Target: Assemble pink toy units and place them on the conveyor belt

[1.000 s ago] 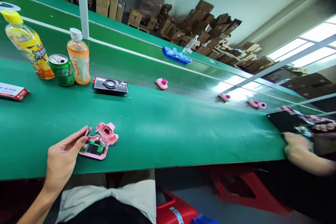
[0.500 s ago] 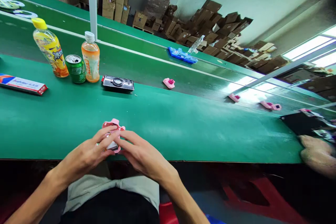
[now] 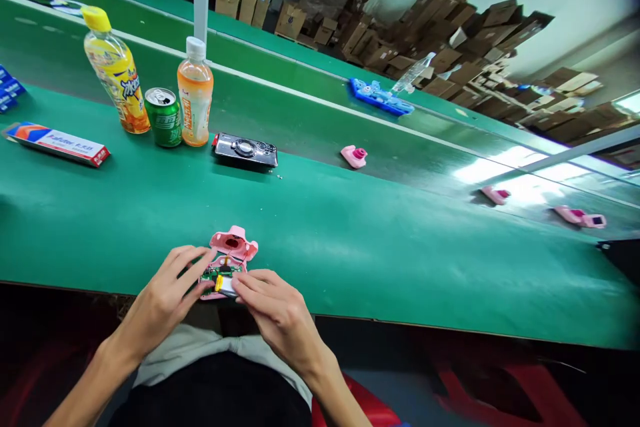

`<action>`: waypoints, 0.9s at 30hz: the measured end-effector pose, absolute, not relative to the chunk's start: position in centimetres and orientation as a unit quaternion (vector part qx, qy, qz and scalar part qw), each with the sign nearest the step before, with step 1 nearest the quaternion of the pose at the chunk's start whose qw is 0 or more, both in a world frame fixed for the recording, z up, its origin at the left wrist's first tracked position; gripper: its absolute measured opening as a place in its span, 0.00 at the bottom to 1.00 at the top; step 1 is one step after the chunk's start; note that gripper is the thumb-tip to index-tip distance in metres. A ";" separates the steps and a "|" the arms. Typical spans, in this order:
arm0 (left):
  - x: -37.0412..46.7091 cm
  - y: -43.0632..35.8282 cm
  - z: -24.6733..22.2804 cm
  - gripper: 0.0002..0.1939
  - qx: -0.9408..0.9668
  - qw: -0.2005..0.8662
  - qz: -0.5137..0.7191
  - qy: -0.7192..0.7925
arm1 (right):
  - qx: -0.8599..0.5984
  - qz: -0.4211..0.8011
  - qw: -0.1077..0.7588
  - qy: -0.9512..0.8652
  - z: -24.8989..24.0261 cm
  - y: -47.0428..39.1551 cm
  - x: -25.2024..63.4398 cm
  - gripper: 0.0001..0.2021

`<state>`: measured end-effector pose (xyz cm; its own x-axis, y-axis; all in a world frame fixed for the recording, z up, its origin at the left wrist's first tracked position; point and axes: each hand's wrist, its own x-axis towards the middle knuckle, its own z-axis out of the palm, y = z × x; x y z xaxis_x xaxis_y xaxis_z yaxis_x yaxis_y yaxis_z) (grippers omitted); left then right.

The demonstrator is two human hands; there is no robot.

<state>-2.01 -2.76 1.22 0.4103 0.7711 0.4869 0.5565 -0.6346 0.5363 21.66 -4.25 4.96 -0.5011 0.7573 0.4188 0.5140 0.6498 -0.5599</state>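
Observation:
A pink toy camera [image 3: 239, 245] lies opened at the table's near edge, its two shell halves one behind the other and thin wires between them. The near half holds a green circuit board [image 3: 211, 274]. Over this board is a silver battery [image 3: 227, 286] with a yellow taped end. My left hand [image 3: 170, 287] grips the left side of the near half, thumb in front and fingers behind. At the other side, my right hand [image 3: 277, 307] has its thumb and fingers closed on the battery's right end; the fingers partly hide it.
Beyond my hands stand a yellow-capped bottle [image 3: 117, 77], a green can [image 3: 164, 119] and an orange bottle [image 3: 195, 97]. A phone [image 3: 246, 149] and a long carton [image 3: 60, 144] lie nearby. Pink cameras [image 3: 355, 156] and a blue tray [image 3: 380, 97] rest on the belt.
My hands have moved apart, uncovering the circuit board and battery. The view has shifted, so the table's things appear farther right. Another person's hand at the right has left the view.

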 end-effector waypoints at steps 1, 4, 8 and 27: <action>-1.8 -2.7 1.0 0.25 0.824 0.142 0.376 0.400 | -0.381 0.181 0.329 -0.845 4.6 -4.4 21.8 0.16; -1.1 -2.6 0.6 0.17 0.810 0.143 0.408 0.395 | -0.394 0.155 0.290 -0.858 4.1 -4.7 22.2 0.19; -0.6 -2.6 0.8 0.09 0.785 0.159 0.435 0.412 | -0.390 0.101 0.225 -0.887 4.4 -4.6 22.3 0.19; -1.8 -2.6 1.0 0.15 0.879 0.092 0.324 0.339 | -0.380 -0.038 0.115 -0.917 5.6 -4.5 20.6 0.16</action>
